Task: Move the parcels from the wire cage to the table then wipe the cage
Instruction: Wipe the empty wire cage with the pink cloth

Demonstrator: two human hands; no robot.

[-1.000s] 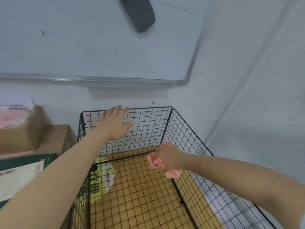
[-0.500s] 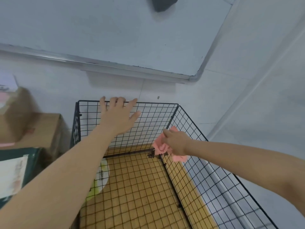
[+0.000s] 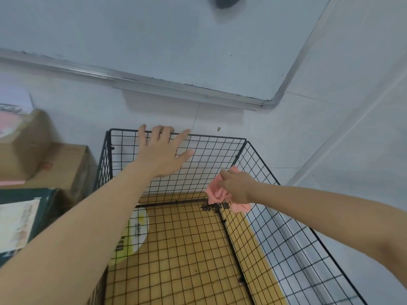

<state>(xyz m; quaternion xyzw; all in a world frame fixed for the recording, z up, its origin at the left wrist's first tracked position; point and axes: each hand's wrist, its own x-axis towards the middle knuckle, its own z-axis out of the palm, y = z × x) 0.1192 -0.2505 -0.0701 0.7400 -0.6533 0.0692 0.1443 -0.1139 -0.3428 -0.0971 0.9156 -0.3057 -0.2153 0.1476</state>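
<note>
wire cage (image 3: 220, 136), flat left hand (image 3: 161, 154) now on back rim, right hand (image 3: 239, 187) gripping pink cloth (image 3: 217, 192) nearer corner

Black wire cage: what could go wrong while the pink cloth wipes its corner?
1. The crumpled pink cloth, gripped by the right hand, sits by the small black clips at the corner of the black wire cage; it might snag there.
2. The left hand rests on the thin back panel by its top rim; a hard push could bend it.
</note>
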